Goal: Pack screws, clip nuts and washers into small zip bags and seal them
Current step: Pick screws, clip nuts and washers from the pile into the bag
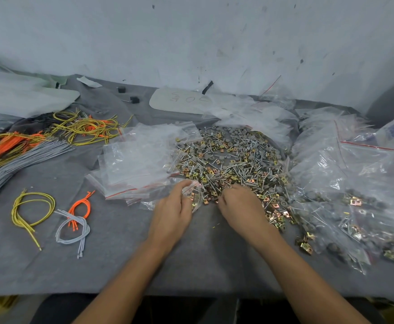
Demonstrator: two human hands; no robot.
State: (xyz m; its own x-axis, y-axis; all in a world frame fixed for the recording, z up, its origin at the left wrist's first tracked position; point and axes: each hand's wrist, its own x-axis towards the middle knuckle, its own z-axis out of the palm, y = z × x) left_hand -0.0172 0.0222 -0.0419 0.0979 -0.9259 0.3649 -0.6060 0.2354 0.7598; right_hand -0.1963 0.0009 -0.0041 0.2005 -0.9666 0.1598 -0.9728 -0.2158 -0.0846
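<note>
A wide heap of screws, brass clip nuts and grey washers (228, 157) covers the middle of the grey cloth. My left hand (175, 206) is shut on a small clear zip bag (194, 195) at the heap's near edge; a few clip nuts show inside it. My right hand (238, 204) rests curled on the near side of the heap, fingers closed over loose parts that I cannot make out. A stack of empty zip bags (135, 160) with red seal lines lies just left of the heap.
Filled zip bags (355, 195) pile up on the right. Yellow, orange and grey cords (37, 206) lie on the left, with a grey bundle (16, 160) beyond. A white card (179, 101) and plastic sheets lie by the wall. The table's front edge (191, 293) is near me.
</note>
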